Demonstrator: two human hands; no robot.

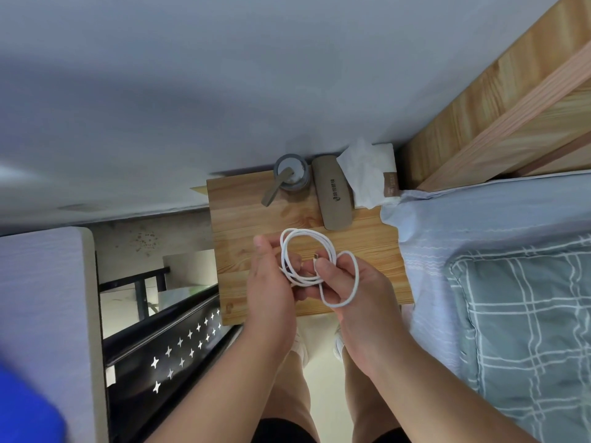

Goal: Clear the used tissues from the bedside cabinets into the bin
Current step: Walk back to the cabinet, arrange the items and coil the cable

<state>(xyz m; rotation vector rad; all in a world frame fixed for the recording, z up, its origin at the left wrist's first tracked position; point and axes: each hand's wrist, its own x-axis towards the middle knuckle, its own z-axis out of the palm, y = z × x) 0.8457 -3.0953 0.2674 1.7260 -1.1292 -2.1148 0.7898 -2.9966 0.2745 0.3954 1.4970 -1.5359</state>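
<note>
Both arms reach straight out over the near half of the wooden tabletop [243,219], palms turned toward each other. The left hand [271,282] has its fingers curled round a coil of white cable [307,260], thumb sticking up. The right hand [358,289] pinches the same cable, with one loop draped over its fingers. So both hands are full, and not with tissue. The crumpled white tissue [364,174] lies just right of the brown case [332,196], at the wall, well beyond the hands. A grey bottle [291,175] stands left of the case. The bed [479,219] is further right.
</note>
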